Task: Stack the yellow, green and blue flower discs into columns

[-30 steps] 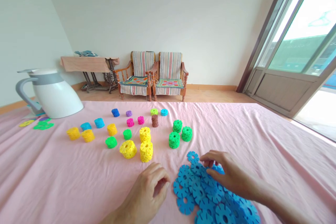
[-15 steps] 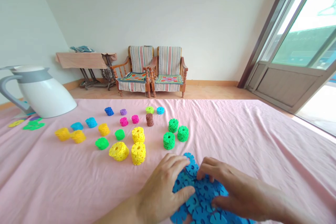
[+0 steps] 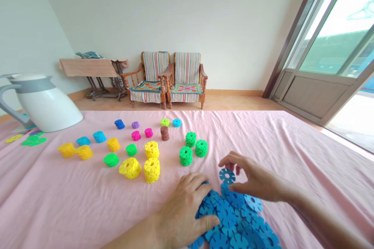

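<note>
A heap of flat blue notched discs (image 3: 233, 221) lies on the pink cloth (image 3: 58, 210) right in front of me. My left hand (image 3: 181, 214) rests on the heap's left side, fingers curled over the discs. Just above the heap's far edge, my right hand (image 3: 257, 181) pinches a single blue disc (image 3: 227, 176) upright between thumb and fingers. Beyond the hands stand short stacks of discs: yellow stacks (image 3: 152, 170), green stacks (image 3: 186, 155), and smaller pink, brown, blue and purple ones further back.
A white jug with a grey handle (image 3: 43, 103) stands at the far left, loose green and yellow discs (image 3: 32, 140) beside it. Two striped wooden armchairs (image 3: 166, 79) and a small table (image 3: 87, 68) line the back wall. A glass sliding door (image 3: 336, 46) is at the right.
My left hand slid from the bare cloth onto the blue heap. My right hand rose off the heap and now holds one blue disc lifted upright.
</note>
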`<action>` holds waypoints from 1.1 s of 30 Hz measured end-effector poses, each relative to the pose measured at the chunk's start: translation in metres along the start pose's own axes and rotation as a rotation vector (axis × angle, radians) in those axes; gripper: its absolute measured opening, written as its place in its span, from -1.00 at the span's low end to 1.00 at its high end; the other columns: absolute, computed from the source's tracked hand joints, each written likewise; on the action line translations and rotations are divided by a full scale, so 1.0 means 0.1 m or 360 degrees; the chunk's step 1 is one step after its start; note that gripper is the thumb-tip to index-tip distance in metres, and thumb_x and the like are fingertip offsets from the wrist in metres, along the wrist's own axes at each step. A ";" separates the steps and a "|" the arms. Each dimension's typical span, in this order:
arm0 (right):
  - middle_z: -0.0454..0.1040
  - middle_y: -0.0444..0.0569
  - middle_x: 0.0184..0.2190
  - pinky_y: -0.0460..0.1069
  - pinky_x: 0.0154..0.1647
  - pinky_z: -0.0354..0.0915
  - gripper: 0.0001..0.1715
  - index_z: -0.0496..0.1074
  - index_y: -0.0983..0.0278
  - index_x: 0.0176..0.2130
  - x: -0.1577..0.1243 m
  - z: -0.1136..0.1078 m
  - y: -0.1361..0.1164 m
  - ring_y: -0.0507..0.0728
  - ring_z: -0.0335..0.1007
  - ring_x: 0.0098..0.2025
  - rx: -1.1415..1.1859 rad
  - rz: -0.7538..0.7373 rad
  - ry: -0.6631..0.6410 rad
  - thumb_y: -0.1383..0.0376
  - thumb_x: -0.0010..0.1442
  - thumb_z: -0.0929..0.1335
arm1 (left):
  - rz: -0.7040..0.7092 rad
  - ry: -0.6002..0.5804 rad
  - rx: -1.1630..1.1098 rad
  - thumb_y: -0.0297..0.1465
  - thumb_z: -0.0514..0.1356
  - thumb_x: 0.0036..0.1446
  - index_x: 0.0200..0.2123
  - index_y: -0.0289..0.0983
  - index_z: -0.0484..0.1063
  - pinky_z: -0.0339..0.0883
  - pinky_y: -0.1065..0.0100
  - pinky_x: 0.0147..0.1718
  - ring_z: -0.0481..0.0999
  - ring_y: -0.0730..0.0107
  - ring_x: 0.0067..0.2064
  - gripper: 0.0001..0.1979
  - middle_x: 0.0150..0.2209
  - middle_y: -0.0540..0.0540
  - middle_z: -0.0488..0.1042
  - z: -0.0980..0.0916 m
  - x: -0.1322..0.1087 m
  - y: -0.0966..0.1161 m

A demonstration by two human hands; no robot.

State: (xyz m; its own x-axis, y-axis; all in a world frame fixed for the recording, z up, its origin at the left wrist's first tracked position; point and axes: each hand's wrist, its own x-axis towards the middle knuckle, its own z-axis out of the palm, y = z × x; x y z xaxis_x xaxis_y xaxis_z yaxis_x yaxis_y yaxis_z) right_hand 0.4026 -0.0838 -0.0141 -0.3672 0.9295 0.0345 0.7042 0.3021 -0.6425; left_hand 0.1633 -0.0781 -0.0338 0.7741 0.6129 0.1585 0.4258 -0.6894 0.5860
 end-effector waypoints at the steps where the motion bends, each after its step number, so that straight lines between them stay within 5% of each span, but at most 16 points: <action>1: 0.35 -0.07 -0.24 -0.01 -0.25 0.30 -0.59 0.37 0.24 -0.15 0.08 0.02 0.04 0.05 0.32 -0.28 -0.0012 0.0027 0.0071 0.41 -0.07 0.38 | -0.0021 -0.0013 -0.0010 -0.13 0.23 0.08 -0.01 -0.20 0.40 0.14 0.11 0.10 0.28 0.09 0.09 -0.56 0.03 -0.16 0.37 -0.01 -0.04 0.00; 7: 0.35 -0.06 -0.28 0.00 -0.22 0.27 -0.67 0.39 0.28 -0.23 0.42 0.26 0.14 0.08 0.32 -0.23 -0.0069 0.0116 0.0314 0.40 -0.09 0.39 | -0.0084 0.0169 -0.0166 -0.25 0.21 0.13 0.09 -0.22 0.28 0.18 0.20 0.10 0.29 0.20 0.09 -0.54 0.05 -0.14 0.35 0.00 -0.18 -0.14; 10: 0.34 -0.06 -0.29 0.00 -0.22 0.27 -0.66 0.40 0.29 -0.25 0.46 0.36 0.16 0.09 0.31 -0.24 -0.0058 0.0173 0.0347 0.41 -0.12 0.40 | -0.0128 0.0301 -0.0197 -0.48 0.13 0.15 0.01 -0.21 0.34 0.25 0.25 0.03 0.35 0.27 0.01 -0.67 -0.06 -0.09 0.41 0.01 -0.17 -0.23; 14: 0.32 -0.07 -0.30 0.01 -0.20 0.26 -0.69 0.40 0.29 -0.26 0.44 0.37 0.27 0.09 0.30 -0.24 -0.0027 0.0219 0.0384 0.37 -0.11 0.40 | -0.0158 0.0390 -0.0179 -0.69 0.02 0.00 -0.10 -0.21 0.40 0.29 0.29 -0.04 0.39 0.32 -0.08 -0.56 -0.18 -0.05 0.43 0.03 -0.16 -0.28; 27: 0.34 -0.05 -0.26 0.02 -0.17 0.25 -0.59 0.40 0.28 -0.17 0.40 0.33 0.44 0.10 0.33 -0.22 0.0073 0.0261 0.0419 0.37 -0.11 0.42 | -0.0067 0.0342 -0.0165 -0.69 0.03 0.06 -0.09 -0.20 0.38 0.29 0.28 -0.05 0.37 0.33 -0.08 -0.59 -0.17 -0.05 0.41 0.05 -0.20 -0.28; 33: 0.40 -0.10 -0.33 0.00 -0.25 0.23 -0.82 0.45 0.22 -0.28 0.26 0.25 0.21 0.08 0.33 -0.28 0.0078 0.0092 0.0256 0.36 0.02 0.37 | -0.0052 0.0323 -0.0153 -0.67 0.03 0.09 -0.12 -0.19 0.41 0.31 0.27 -0.07 0.38 0.33 -0.10 -0.63 -0.20 -0.05 0.41 0.05 -0.18 -0.28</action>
State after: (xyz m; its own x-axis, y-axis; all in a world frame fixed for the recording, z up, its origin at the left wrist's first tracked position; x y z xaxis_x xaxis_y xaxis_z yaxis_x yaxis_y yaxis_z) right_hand 0.3929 -0.0589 -0.0465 -0.2223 0.9680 0.1163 0.6894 0.2404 -0.6833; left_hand 0.1400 -0.0722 -0.0572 0.6466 0.7059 0.2892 0.3947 -0.6340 0.6650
